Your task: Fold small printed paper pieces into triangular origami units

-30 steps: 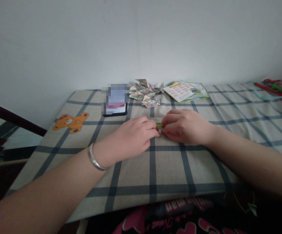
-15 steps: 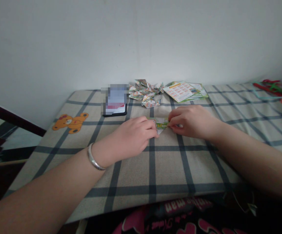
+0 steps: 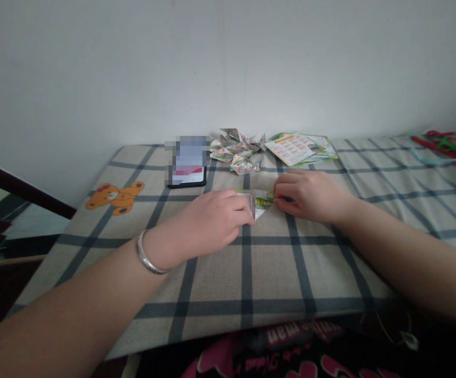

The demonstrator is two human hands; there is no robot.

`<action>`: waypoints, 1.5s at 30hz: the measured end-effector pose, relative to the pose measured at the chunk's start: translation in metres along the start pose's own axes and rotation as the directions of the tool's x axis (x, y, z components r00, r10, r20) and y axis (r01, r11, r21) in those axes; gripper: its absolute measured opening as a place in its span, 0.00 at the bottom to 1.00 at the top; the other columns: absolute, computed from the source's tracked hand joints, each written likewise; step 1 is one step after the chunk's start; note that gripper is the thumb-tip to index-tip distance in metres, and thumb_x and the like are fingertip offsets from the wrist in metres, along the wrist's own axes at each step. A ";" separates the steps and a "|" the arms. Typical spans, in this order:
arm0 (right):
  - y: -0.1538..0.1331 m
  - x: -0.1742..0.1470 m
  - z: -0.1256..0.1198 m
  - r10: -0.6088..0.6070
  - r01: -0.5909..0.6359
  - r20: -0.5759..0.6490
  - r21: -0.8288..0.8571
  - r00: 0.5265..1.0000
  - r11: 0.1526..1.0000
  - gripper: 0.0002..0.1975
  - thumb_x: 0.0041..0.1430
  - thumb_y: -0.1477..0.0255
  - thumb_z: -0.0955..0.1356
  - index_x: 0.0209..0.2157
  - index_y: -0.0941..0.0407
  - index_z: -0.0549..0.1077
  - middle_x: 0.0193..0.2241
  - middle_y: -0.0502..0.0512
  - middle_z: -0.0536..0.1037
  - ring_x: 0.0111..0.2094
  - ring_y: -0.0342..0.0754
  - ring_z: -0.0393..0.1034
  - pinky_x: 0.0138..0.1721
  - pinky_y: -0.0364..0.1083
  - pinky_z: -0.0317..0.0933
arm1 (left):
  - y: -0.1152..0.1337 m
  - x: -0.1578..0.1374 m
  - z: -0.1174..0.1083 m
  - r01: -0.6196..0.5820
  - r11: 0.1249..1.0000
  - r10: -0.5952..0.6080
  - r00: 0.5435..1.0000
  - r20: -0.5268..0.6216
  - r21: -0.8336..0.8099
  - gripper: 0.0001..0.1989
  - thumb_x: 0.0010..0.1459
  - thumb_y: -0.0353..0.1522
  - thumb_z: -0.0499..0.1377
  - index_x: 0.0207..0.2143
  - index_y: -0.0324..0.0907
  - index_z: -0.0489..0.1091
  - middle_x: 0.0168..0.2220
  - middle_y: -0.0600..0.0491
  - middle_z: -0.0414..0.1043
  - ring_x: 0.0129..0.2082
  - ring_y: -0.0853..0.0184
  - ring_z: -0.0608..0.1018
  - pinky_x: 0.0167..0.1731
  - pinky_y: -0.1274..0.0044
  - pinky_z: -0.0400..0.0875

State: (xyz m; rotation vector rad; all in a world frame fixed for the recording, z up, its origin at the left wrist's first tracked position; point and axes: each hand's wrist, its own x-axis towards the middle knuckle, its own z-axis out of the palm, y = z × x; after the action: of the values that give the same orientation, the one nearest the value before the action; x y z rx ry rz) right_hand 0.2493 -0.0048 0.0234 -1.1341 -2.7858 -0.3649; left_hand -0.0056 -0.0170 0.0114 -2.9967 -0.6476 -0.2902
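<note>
A small folded piece of printed paper (image 3: 264, 201), green and white, lies between my hands on the checked tablecloth (image 3: 212, 283). My left hand (image 3: 224, 218) grips its left part, with the fingers curled over it and a silver bangle on the wrist. At the paper's right end, my right hand (image 3: 301, 195) pinches the edge between thumb and fingers. Just behind sit several folded paper pieces (image 3: 244, 149) of similar print, grouped together. Part of the held paper is hidden under my fingers.
A phone (image 3: 188, 163), its screen blurred, lies at the back left. Printed sheets (image 3: 294, 148) are stacked at the back right. Red, green and light-blue strips (image 3: 448, 147) lie at the far right. A bear picture (image 3: 115, 198) is on the left, and a wall (image 3: 228, 68) stands behind.
The right part of the paper has tilted up and bent between my hands, showing more white on its near side. My left hand has shifted slightly left; the right stays nearly in place.
</note>
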 end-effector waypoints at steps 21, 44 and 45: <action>-0.003 0.008 0.014 0.093 -0.070 -0.084 0.252 0.992 0.965 0.11 0.61 0.67 0.66 0.39 0.58 0.75 0.38 0.59 0.77 0.41 0.52 0.69 0.43 0.49 0.62 | 0.007 0.004 0.000 0.068 0.989 -0.057 0.995 -0.085 0.130 0.09 0.63 0.31 0.51 0.38 0.43 0.71 0.36 0.52 0.73 0.39 0.61 0.73 0.41 0.67 0.70; -0.007 0.010 0.013 0.044 0.019 -0.087 0.619 0.995 0.785 0.06 0.54 0.79 0.66 0.31 0.56 0.74 0.32 0.54 0.77 0.36 0.46 0.70 0.41 0.46 0.63 | 0.002 0.004 0.003 0.104 0.977 -0.091 0.993 -0.078 0.185 0.07 0.63 0.32 0.54 0.39 0.41 0.72 0.39 0.51 0.72 0.41 0.61 0.74 0.43 0.67 0.70; -0.008 0.010 0.013 0.028 0.044 -0.106 0.617 0.994 0.786 0.06 0.54 0.80 0.66 0.31 0.56 0.74 0.32 0.53 0.77 0.37 0.46 0.70 0.42 0.46 0.63 | 0.002 0.004 0.003 0.100 0.980 -0.088 0.993 -0.076 0.172 0.08 0.63 0.33 0.55 0.40 0.41 0.72 0.40 0.50 0.72 0.42 0.61 0.74 0.43 0.67 0.71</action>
State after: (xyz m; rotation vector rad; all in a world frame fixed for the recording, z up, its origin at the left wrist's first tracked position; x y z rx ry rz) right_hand 0.2365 -0.0005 0.0114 -0.8934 -2.4931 0.4590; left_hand -0.0010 -0.0168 0.0089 -2.7805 -0.7667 -0.3207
